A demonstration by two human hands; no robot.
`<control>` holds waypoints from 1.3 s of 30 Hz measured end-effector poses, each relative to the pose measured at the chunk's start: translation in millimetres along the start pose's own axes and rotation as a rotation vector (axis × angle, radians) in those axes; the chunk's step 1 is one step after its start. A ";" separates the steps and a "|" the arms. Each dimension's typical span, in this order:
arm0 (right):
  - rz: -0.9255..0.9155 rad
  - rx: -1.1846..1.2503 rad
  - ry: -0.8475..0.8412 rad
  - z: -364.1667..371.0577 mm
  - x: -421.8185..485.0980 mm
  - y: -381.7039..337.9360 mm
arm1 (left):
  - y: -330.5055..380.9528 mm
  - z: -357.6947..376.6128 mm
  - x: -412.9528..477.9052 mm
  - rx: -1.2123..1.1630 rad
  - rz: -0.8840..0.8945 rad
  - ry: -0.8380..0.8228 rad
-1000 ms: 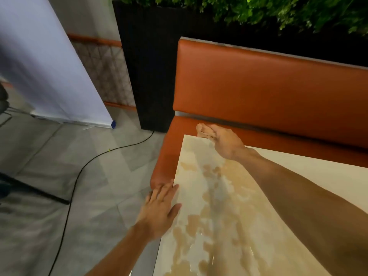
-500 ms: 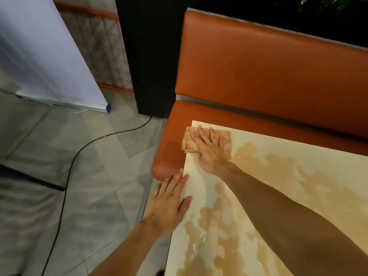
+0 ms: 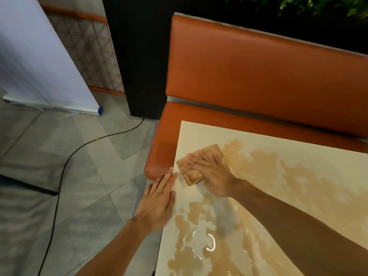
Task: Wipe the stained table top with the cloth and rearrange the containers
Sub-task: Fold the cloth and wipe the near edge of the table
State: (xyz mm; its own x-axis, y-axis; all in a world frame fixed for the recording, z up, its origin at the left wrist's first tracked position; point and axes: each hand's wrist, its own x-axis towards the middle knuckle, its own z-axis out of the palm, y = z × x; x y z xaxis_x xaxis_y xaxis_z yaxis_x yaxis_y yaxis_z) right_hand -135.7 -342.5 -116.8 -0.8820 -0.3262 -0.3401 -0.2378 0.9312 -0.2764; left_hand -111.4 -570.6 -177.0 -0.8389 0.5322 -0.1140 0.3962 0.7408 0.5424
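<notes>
A cream table top (image 3: 199, 134) carries wide brown wet stains (image 3: 294, 180) across its middle and near edge. A folded, brown-soaked cloth (image 3: 194, 174) lies near the table's left edge. My right hand (image 3: 211, 172) presses flat on the cloth, fingers spread toward the far left corner. My left hand (image 3: 157, 202) rests flat and holds nothing, its fingers along the table's left edge and partly over it. No containers are in view.
An orange bench (image 3: 258, 76) with seat and backrest runs along the table's far side. A black planter (image 3: 137, 56) stands behind it. A black cable (image 3: 65, 166) crosses the grey tiled floor on the left, near a white banner stand (image 3: 39, 56).
My right hand has drawn the cloth back from the far left corner toward me along the left edge. The left hand stays at the edge. The view has tilted down.
</notes>
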 end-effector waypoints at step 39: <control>0.766 0.112 0.169 -32.5 6.0 121.2 | 27.5 -12.1 138.9 0.350 0.059 -0.142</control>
State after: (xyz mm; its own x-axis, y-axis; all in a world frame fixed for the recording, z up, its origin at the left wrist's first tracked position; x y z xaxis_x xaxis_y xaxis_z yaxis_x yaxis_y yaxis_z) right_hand -183.0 -226.3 -123.2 -0.8357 0.4359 -0.3341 0.4946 0.8618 -0.1128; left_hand -221.5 -481.3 -167.9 -0.7603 0.6116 -0.2186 0.5666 0.7891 0.2371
